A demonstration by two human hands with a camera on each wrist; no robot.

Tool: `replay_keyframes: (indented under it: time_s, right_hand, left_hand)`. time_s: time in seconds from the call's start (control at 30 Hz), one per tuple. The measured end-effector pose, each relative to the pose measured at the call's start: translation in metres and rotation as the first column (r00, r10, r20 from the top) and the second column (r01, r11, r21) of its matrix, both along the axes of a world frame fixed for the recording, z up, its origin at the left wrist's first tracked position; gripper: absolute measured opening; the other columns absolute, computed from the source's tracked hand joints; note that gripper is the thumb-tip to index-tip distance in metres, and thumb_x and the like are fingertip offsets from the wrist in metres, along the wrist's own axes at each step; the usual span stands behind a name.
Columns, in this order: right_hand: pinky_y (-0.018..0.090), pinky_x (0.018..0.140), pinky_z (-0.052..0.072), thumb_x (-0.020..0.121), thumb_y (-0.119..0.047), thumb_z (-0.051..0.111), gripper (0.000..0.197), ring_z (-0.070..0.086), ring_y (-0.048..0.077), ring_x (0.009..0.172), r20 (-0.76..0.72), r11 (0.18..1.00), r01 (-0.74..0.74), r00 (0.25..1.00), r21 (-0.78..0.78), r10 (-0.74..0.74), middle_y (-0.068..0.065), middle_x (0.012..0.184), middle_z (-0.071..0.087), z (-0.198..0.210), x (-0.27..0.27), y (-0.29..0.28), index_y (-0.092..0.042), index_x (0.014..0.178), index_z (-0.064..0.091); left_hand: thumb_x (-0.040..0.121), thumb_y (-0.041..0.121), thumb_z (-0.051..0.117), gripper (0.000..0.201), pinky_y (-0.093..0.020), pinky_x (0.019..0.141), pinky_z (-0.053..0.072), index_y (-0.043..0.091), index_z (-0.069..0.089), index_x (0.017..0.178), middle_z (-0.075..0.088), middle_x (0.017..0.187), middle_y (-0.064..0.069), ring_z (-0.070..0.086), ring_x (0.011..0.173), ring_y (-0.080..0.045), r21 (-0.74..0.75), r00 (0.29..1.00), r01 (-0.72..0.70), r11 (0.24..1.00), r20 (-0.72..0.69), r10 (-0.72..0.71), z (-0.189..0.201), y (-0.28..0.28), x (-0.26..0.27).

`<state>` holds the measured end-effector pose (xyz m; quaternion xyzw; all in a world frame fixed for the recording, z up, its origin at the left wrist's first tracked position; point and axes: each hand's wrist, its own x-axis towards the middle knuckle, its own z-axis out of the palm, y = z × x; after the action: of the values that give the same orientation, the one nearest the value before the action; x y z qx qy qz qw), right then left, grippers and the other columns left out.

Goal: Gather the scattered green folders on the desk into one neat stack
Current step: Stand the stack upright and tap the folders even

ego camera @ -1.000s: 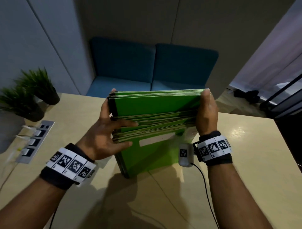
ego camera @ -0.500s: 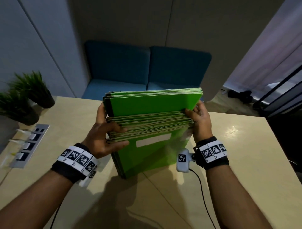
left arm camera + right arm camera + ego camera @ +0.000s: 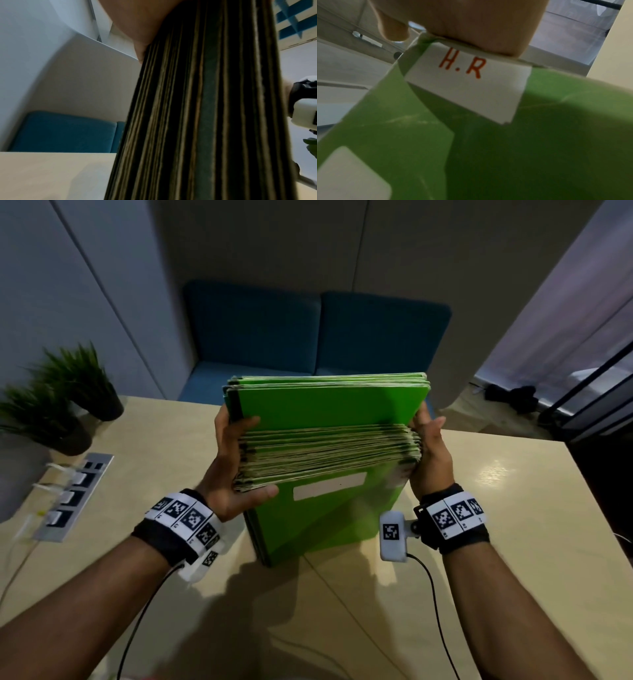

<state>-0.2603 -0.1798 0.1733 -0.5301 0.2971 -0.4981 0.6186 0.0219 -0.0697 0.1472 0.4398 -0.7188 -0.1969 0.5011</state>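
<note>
Upright at the frame's centre, the green folders point(image 3: 329, 508) stand on edge on the counter point(image 3: 513, 542), left hand point(image 3: 236, 470) and right hand point(image 3: 428, 460) clamped on their sides.

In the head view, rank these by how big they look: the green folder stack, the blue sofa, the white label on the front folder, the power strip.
1. blue sofa
2. green folder stack
3. power strip
4. white label

The strip and label look close; the strip edges ahead. The stack's nearness inflates it.
</note>
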Motion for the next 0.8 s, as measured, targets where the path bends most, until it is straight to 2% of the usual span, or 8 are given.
replay_keyframes:
  time_s: [0.13, 0.3, 0.43, 0.53, 0.6, 0.67, 0.73, 0.8]
  right_hand:
    - [0.048, 0.108, 0.04, 0.085, -0.074, 0.041, 0.094, 0.043, 0.036, 0.136, 0.008, 0.998, -0.052, 0.999, 0.046, 0.052, 0.015, 0.15, 0.043, -0.004, -0.006, -0.007, -0.013, 0.154, 0.022]
    - [0.041, 0.095, 0.049, 0.073, -0.081, 0.052, 0.105, 0.059, 0.03, 0.117, 0.023, 0.992, -0.029, 0.999, 0.121, 0.026, 0.011, 0.127, 0.063, -0.023, -0.006, 0.0, -0.003, 0.142, 0.039]
    - [0.045, 0.096, 0.049, 0.066, -0.081, 0.059, 0.09, 0.06, 0.031, 0.111, 0.042, 0.985, 0.047, 0.998, 0.164, -0.055, 0.01, 0.118, 0.066, -0.027, 0.006, -0.005, -0.015, 0.128, 0.055]
    - [0.039, 0.091, 0.052, 0.068, -0.08, 0.059, 0.084, 0.064, 0.026, 0.108, 0.042, 0.986, 0.073, 0.996, 0.152, -0.08, 0.007, 0.115, 0.069, -0.029, 0.005, -0.009, -0.016, 0.122, 0.059]
    - [0.037, 0.093, 0.05, 0.072, -0.083, 0.048, 0.086, 0.063, 0.023, 0.109, -0.003, 0.99, 0.102, 0.995, 0.096, -0.103, 0.003, 0.116, 0.068, -0.035, 0.001, -0.007, -0.017, 0.127, 0.056]
    - [0.028, 0.084, 0.052, 0.064, -0.09, 0.046, 0.082, 0.066, 0.009, 0.097, -0.086, 0.992, 0.112, 0.991, 0.063, -0.107, -0.012, 0.105, 0.071, -0.04, 0.001, -0.001, -0.032, 0.119, 0.062]
    - [0.022, 0.065, 0.05, 0.048, -0.094, 0.056, 0.089, 0.063, -0.004, 0.072, -0.152, 0.991, 0.121, 0.982, 0.063, -0.11, -0.02, 0.081, 0.069, -0.053, -0.005, 0.003, -0.028, 0.107, 0.06]
    - [0.036, 0.08, 0.055, 0.054, -0.079, 0.072, 0.092, 0.065, 0.001, 0.089, -0.3, 0.996, 0.09, 0.951, 0.022, -0.079, -0.012, 0.096, 0.069, -0.073, -0.014, 0.006, -0.014, 0.116, 0.053]
  left_hand:
    - [0.084, 0.047, 0.064, 0.096, -0.046, 0.103, 0.045, 0.017, 0.0, 0.149, 0.007, 0.147, -0.027, 0.028, 0.14, -0.028, -0.051, 0.999, 0.04, 0.998, -0.005, -0.04, -0.002, -0.001, 0.0]
    - [0.085, 0.041, 0.066, 0.111, -0.05, 0.106, 0.041, 0.026, -0.026, 0.146, 0.005, 0.158, -0.018, 0.025, 0.143, -0.033, -0.046, 0.993, 0.072, 0.996, -0.094, -0.076, -0.006, 0.001, -0.003]
    - [0.084, 0.039, 0.066, 0.121, -0.047, 0.108, 0.039, 0.002, -0.035, 0.14, 0.008, 0.16, -0.011, 0.026, 0.143, -0.031, 0.098, 0.968, 0.063, 0.993, -0.248, -0.037, -0.001, 0.006, -0.01]
    - [0.078, 0.022, 0.067, 0.115, -0.043, 0.104, 0.044, 0.002, -0.025, 0.145, 0.023, 0.156, 0.002, 0.037, 0.138, -0.026, 0.178, 0.95, 0.075, 0.981, -0.313, -0.016, -0.001, 0.008, -0.011]
    - [0.074, 0.014, 0.063, 0.109, -0.043, 0.103, 0.045, -0.004, -0.017, 0.145, 0.027, 0.153, -0.012, 0.04, 0.135, -0.028, 0.231, 0.925, 0.067, 0.971, -0.378, 0.027, -0.013, 0.011, -0.012]
    - [0.069, 0.021, 0.071, 0.111, -0.035, 0.101, 0.047, -0.013, -0.003, 0.144, 0.04, 0.143, -0.024, 0.049, 0.129, -0.019, 0.368, 0.891, 0.066, 0.928, -0.441, 0.112, -0.029, 0.018, -0.013]
    - [0.053, 0.044, 0.088, 0.124, -0.027, 0.095, 0.052, -0.011, 0.019, 0.139, 0.066, 0.123, 0.0, 0.06, 0.113, -0.003, 0.529, 0.874, 0.078, 0.845, -0.444, 0.197, -0.043, 0.027, -0.011]
    - [0.035, 0.05, 0.094, 0.127, -0.02, 0.085, 0.055, -0.002, 0.033, 0.133, 0.072, 0.105, 0.014, 0.064, 0.1, 0.005, 0.648, 0.857, 0.142, 0.748, -0.458, 0.234, -0.051, 0.032, -0.01]
